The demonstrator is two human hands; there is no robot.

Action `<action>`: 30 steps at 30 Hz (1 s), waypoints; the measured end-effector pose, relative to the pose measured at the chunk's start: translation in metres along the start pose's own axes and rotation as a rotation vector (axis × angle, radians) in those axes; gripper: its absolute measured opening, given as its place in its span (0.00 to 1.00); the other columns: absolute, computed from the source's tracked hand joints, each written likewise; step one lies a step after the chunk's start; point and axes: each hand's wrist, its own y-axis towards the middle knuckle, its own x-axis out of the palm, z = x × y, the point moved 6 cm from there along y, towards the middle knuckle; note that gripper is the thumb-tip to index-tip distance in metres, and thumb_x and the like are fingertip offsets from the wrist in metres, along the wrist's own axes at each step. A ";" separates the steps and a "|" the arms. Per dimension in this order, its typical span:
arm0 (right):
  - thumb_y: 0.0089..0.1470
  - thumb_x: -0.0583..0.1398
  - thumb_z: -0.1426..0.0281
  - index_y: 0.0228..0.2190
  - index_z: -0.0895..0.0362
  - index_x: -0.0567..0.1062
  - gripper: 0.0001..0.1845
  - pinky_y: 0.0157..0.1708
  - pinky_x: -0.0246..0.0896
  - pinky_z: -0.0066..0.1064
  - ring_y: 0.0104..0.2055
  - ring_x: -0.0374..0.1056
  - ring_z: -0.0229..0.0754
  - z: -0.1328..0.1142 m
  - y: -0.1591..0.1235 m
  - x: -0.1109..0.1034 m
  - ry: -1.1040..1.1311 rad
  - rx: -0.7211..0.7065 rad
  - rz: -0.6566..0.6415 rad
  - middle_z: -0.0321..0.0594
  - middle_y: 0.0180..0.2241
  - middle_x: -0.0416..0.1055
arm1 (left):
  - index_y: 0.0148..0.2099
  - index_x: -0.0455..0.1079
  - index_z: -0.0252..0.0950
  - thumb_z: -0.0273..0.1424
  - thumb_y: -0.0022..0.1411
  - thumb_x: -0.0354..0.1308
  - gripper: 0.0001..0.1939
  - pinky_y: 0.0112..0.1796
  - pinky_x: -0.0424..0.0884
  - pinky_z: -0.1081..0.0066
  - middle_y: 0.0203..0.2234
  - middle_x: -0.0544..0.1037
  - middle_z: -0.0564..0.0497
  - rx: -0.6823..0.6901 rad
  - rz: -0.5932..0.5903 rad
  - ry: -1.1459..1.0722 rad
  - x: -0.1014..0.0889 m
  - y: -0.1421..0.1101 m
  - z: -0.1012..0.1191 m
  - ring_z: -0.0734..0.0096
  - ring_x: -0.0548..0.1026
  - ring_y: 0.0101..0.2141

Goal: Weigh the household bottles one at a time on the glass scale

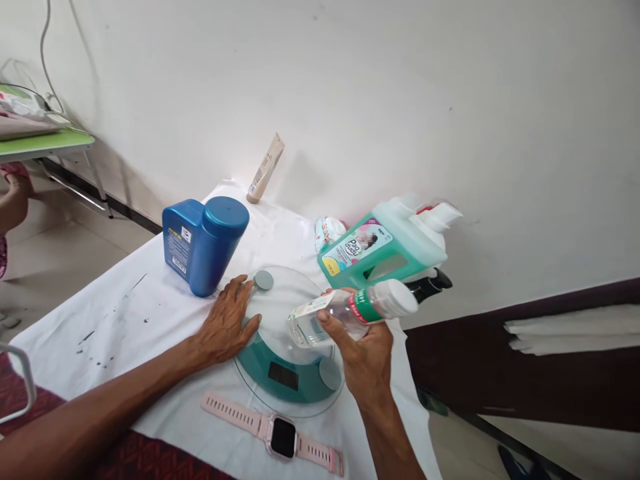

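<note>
A round glass scale (295, 387) with a teal band and a dark display lies on the white cloth. My left hand (227, 320) rests flat at its left edge, fingers stretched out beside a grey round pad. Gripped in my right hand (367, 357) is a clear plastic bottle (357, 313) with a white cap and a green and red label, tilted over the right half of the scale. In front of the scale, a pink smartwatch (283, 437) lies with its strap spread out and its screen dark.
Behind my left hand stands a blue bottle (205, 243). A tan tube (265, 170) leans against the wall. At the back right are a green detergent jug (370, 247), a small soft packet (329, 231) and a black pump top (430, 285). A green table (55, 141) stands far left.
</note>
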 end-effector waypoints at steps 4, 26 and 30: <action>0.42 0.75 0.52 0.47 0.55 0.78 0.34 0.53 0.70 0.51 0.49 0.76 0.56 0.012 -0.008 0.009 -0.018 0.017 -0.013 0.46 0.47 0.81 | 0.71 0.49 0.36 0.36 0.73 0.52 0.30 0.65 0.63 0.40 0.67 0.58 0.32 0.007 -0.007 0.018 -0.002 0.002 0.001 0.42 0.60 0.69; 0.61 0.58 0.43 0.39 0.56 0.75 0.28 0.33 0.63 0.33 0.35 0.68 0.40 0.132 -0.058 -0.056 0.217 0.313 0.427 0.40 0.35 0.72 | 0.70 0.51 0.39 0.40 0.73 0.53 0.29 0.63 0.67 0.39 0.66 0.59 0.36 -0.015 -0.099 0.082 -0.011 0.012 0.010 0.44 0.63 0.66; 0.57 0.62 0.42 0.37 0.55 0.75 0.28 0.31 0.63 0.31 0.32 0.66 0.38 0.139 -0.050 -0.055 0.367 0.370 0.442 0.37 0.32 0.71 | 0.71 0.52 0.39 0.41 0.74 0.52 0.29 0.64 0.66 0.38 0.66 0.59 0.36 -0.035 -0.117 0.088 -0.012 0.014 0.011 0.43 0.63 0.66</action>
